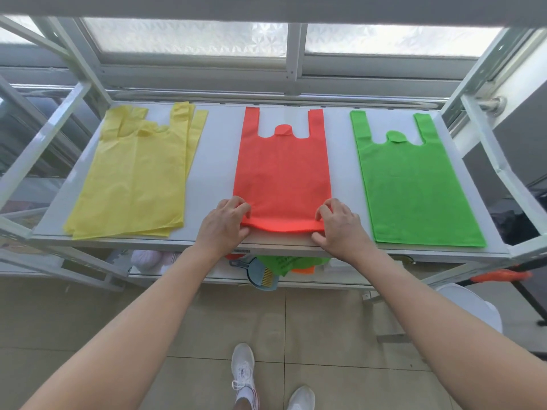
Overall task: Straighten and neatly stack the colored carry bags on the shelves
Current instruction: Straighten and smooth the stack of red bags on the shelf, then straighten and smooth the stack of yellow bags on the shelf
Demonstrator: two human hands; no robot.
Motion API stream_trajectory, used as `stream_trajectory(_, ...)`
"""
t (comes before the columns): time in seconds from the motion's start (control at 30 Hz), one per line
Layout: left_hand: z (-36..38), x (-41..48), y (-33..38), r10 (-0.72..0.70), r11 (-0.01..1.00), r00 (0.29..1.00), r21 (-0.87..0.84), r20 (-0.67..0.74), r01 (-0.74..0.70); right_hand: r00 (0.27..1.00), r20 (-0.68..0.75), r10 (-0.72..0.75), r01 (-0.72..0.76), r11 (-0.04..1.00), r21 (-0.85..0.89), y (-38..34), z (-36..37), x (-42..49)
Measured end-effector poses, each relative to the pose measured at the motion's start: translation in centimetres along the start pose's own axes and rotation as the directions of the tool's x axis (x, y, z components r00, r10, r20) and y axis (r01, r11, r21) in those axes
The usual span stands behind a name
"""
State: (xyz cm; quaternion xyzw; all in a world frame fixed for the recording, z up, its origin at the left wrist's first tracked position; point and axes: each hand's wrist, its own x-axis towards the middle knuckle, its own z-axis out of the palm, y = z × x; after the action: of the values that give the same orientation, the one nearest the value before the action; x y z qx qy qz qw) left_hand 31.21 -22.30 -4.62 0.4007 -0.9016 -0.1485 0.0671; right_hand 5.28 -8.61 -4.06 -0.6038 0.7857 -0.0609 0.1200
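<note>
Frosted window panes [186,37] back a white metal shelf [216,161] standing on a tiled floor [310,350]. We count three piles on it: yellow bags [133,179] loosely fanned at left, red bags [282,173] in the middle, green bags [414,187] squared at right. Our left hand [225,226] and right hand [340,229] each pinch a near corner of the red pile at the shelf's front edge. Beneath sits a blue dustpan [260,273].

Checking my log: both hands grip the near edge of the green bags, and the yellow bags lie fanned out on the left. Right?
Not quite. In the head view the left hand and right hand grip the near edge of the red bags in the middle; the green bags lie untouched on the right. The yellow bags do lie fanned out on the left.
</note>
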Motion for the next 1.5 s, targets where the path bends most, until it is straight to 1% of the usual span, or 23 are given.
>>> stream_trajectory(0.2, -1.7, -0.6, 1.1, -0.053, 0.998, 0.977, 0.052, 0.206, 0.043, 0.992, 0.123, 0.028, -0.017, 0.996, -0.088, -0.6, -1.8, -0.3)
stream_trajectory(0.27, -2.5, -1.5, 0.5, -0.102, 0.994, 0.97, 0.072, 0.218, 0.088, 0.99, 0.133, 0.037, -0.019, 0.991, -0.13, -1.3, -2.8, -0.2)
stream_trajectory(0.33, -3.4, -3.1, -1.0, -0.179, 0.984, 0.968, 0.041, 0.177, 0.174, 0.997, 0.072, 0.029, -0.021, 0.995, -0.096, -2.9, -3.7, -0.2)
stream_trajectory(0.43, -4.9, -6.3, -5.3, -0.314, 0.949, 0.948, -0.025, 0.057, 0.316, 1.0, -0.026, 0.002, -0.002, 1.0, 0.0, -7.0, -4.7, -0.2)
stream_trajectory(0.5, -6.2, -8.6, -8.9, -0.396, 0.917, 0.918, -0.058, -0.016, 0.395, 0.999, -0.04, -0.034, 0.036, 0.998, 0.045, -10.5, -4.9, 0.2)
stream_trajectory(0.57, -7.5, -10.6, -12.7, -0.48, 0.877, 0.874, -0.078, -0.075, 0.475, 0.997, -0.002, -0.074, 0.074, 0.988, 0.133, -14.6, -4.4, 0.8)
stream_trajectory(0.6, -8.2, -11.6, -14.7, -0.529, 0.848, 0.842, -0.097, -0.104, 0.521, 0.996, 0.038, -0.077, 0.067, 0.976, 0.207, -16.8, -3.8, 1.2)
stream_trajectory(0.63, -8.9, -12.3, -16.6, -0.575, 0.818, 0.807, -0.123, -0.134, 0.563, 0.994, 0.087, -0.067, 0.039, 0.956, 0.289, -19.0, -3.2, 1.8)
stream_trajectory(0.7, -10.1, -12.9, -20.4, -0.635, 0.772, 0.75, -0.168, -0.184, 0.612, 0.979, 0.203, -0.013, -0.073, 0.909, 0.411, -23.4, -1.5, 3.6)
stream_trajectory(0.77, -11.3, -12.4, -23.5, -0.666, 0.746, 0.718, -0.195, -0.2, 0.637, 0.964, 0.259, 0.052, -0.16, 0.894, 0.418, -27.2, 0.3, 6.1)
stream_trajectory(0.87, -12.1, -10.8, -27.5, -0.719, 0.692, 0.683, -0.221, -0.128, 0.688, 0.945, 0.266, 0.191, -0.267, 0.921, 0.285, -31.9, 2.7, 9.9)
stream_trajectory(0.93, -11.9, -9.9, -29.2, -0.724, 0.68, 0.688, -0.208, -0.046, 0.703, 0.917, 0.255, 0.307, -0.361, 0.911, 0.2, -34.1, 4.0, 11.9)
stream_trajectory(1.0, -11.8, -9.2, -30.1, -0.712, 0.695, 0.702, -0.158, -0.018, 0.701, 0.881, 0.244, 0.406, -0.45, 0.877, 0.169, -35.7, 5.2, 13.4)
stream_trajectory(1.03, -11.8, -9.1, -30.3, -0.708, 0.699, 0.706, -0.162, -0.016, 0.697, 0.865, 0.241, 0.44, -0.483, 0.86, 0.165, -36.3, 5.6, 14.0)
stream_trajectory(1.1, -11.9, -8.8, -30.6, -0.716, 0.67, 0.698, -0.25, 0.03, 0.699, 0.836, 0.235, 0.495, -0.539, 0.82, 0.192, -37.3, 6.0, 14.7)
stream_trajectory(1.17, -12.0, -8.0, -31.2, -0.721, 0.606, 0.681, -0.36, 0.13, 0.71, 0.815, 0.233, 0.53, -0.576, 0.787, 0.224, -37.8, 6.1, 14.8)
stream_trajectory(1.23, -12.4, -7.3, -31.6, -0.69, 0.564, 0.684, -0.418, 0.236, 0.712, 0.821, 0.209, 0.532, -0.569, 0.79, 0.227, -37.9, 6.1, 14.6)
stream_trajectory(1.27, -12.5, -7.0, -31.8, -0.656, 0.575, 0.705, -0.426, 0.27, 0.698, 0.831, 0.194, 0.522, -0.556, 0.794, 0.245, -37.7, 6.1, 14.5)
stream_trajectory(1.33, -12.5, -7.0, -31.5, -0.581, 0.615, 0.759, -0.452, 0.295, 0.646, 0.855, 0.181, 0.486, -0.519, 0.796, 0.312, -36.9, 6.1, 13.7)
stream_trajectory(1.37, -12.5, -7.2, -31.2, -0.549, 0.615, 0.778, -0.484, 0.304, 0.623, 0.864, 0.177, 0.472, -0.504, 0.79, 0.35, -36.4, 6.0, 13.0)
stream_trajectory(1.4, -12.2, -7.5, -30.8, -0.526, 0.583, 0.784, -0.531, 0.331, 0.615, 0.87, 0.169, 0.463, -0.491, 0.779, 0.389, -35.8, 5.8, 12.0)
stream_trajectory(1.43, -12.1, -8.1, -30.4, -0.508, 0.529, 0.78, -0.582, 0.367, 0.618, 0.875, 0.157, 0.458, -0.478, 0.767, 0.429, -35.3, 5.7, 10.8)
stream_trajectory(1.5, -12.0, -9.4, -29.7, -0.479, 0.444, 0.77, -0.641, 0.421, 0.626, 0.886, 0.128, 0.446, -0.448, 0.754, 0.48, -34.3, 5.6, 8.8)
